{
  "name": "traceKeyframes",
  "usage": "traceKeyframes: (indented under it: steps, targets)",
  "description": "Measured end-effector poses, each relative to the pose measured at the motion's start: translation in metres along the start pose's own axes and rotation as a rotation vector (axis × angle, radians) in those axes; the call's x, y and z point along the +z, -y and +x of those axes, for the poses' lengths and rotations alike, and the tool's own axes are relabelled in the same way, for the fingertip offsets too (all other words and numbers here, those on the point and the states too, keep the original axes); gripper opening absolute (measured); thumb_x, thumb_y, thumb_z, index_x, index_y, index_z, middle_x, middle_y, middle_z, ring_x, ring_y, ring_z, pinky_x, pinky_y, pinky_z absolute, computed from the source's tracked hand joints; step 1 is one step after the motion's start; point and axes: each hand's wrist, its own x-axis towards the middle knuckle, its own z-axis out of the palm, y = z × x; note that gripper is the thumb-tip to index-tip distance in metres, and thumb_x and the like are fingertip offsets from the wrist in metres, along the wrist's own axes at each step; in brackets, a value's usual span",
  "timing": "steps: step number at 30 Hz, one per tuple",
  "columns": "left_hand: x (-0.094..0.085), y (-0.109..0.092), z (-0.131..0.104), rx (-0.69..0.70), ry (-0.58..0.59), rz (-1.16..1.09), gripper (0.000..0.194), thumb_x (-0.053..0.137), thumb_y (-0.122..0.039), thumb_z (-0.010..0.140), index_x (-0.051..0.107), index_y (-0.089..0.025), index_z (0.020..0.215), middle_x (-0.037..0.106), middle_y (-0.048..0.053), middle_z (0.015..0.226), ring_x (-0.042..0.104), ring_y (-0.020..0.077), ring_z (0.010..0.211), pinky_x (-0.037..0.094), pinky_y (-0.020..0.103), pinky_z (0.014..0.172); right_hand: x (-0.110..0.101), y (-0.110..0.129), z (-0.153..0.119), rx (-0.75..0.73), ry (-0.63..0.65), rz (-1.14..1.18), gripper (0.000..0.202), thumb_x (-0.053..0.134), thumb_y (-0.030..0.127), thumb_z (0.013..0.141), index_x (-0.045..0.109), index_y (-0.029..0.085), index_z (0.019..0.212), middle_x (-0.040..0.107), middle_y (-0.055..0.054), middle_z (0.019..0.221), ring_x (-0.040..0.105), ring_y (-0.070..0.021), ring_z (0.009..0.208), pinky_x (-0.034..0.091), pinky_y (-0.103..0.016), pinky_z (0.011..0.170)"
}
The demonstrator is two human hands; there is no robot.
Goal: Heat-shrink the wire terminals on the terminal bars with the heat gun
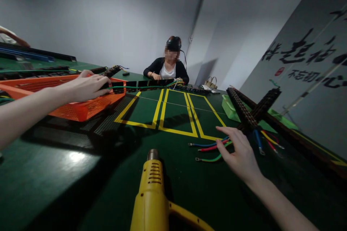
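Fingers (222,130) of the right hand (240,155) are parted: the thumb and the index finger stand open, with the rest loosely bent. The blue wire (202,145), the red wire (208,148) and the green wire (213,160) lie by them, on the counter (173,173). Their free ends, with metal lugs on the blue and the green, point to the left, away from the fingertips; the other ends pass at or under the hand, so I cannot tell if it touches them. The long axis of these wires goes roughly from left to right. The right hand is much nearer to them than the left hand (90,86), which is above the orange basket (81,112), its fingers bent at the end of a dark strip (118,87); how firmly it grips, I cannot tell. The yellow heat gun (151,195) lies to the left of the right hand, nozzle pointing away from the person. No brand can be read on its body. On the wall panel (306,25), the smaller writing seems to say 不忘初心; the bigger characters are partly cut, and the red seal (279,71) is too small to read.
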Motion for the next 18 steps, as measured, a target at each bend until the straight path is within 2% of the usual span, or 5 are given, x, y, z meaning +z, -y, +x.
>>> traceKeyframes:
  steps: [3,6,11,13,18]
  targets:
    - [0.004,-0.02,-0.022,0.056,-0.035,0.218,0.047,0.031,-0.052,0.091,0.053,-0.014,0.106,0.06,0.012,0.106,0.054,0.0257,0.099,0.027,0.049,0.1,0.006,0.003,-0.005,0.005,0.03,0.02,0.031,0.05,0.025,0.088,0.049,0.021,0.119,0.057,-0.007,0.11,0.053,-0.0212,0.104,0.042,-0.037,0.09]
    - [0.011,-0.042,-0.043,0.117,-0.081,0.366,0.038,0.034,-0.043,0.092,0.054,-0.014,0.108,0.06,0.013,0.107,0.053,0.0282,0.102,0.029,0.048,0.098,0.012,0.007,-0.008,0.016,0.08,0.041,0.032,0.05,0.025,0.088,0.048,0.022,0.12,0.057,-0.007,0.111,0.053,-0.0213,0.105,0.043,-0.038,0.091]
    - [0.015,-0.07,-0.054,0.207,-0.093,0.364,0.028,0.036,-0.032,0.092,0.054,-0.018,0.108,0.061,0.009,0.107,0.055,0.0262,0.1,0.037,0.043,0.094,0.02,0.018,-0.007,0.046,0.168,0.082,0.034,0.048,0.025,0.089,0.045,0.023,0.123,0.056,-0.007,0.115,0.052,-0.0212,0.109,0.043,-0.039,0.094]
    - [0.012,-0.076,-0.052,0.176,-0.033,0.27,0.032,0.035,-0.04,0.093,0.053,-0.02,0.109,0.061,0.008,0.106,0.057,0.0247,0.098,0.043,0.038,0.085,0.024,0.022,-0.005,0.058,0.206,0.102,0.035,0.048,0.025,0.089,0.044,0.024,0.124,0.055,-0.006,0.115,0.052,-0.0212,0.109,0.043,-0.04,0.094]
    - [0.005,-0.07,-0.042,-0.095,0.174,0.14,0.05,0.034,-0.062,0.087,0.051,-0.023,0.113,0.06,0.008,0.11,0.061,0.0267,0.094,0.048,0.035,0.068,0.038,0.03,-0.001,0.104,0.299,0.158,0.039,0.048,0.026,0.088,0.043,0.025,0.126,0.055,-0.006,0.117,0.053,-0.021,0.11,0.047,-0.04,0.093]
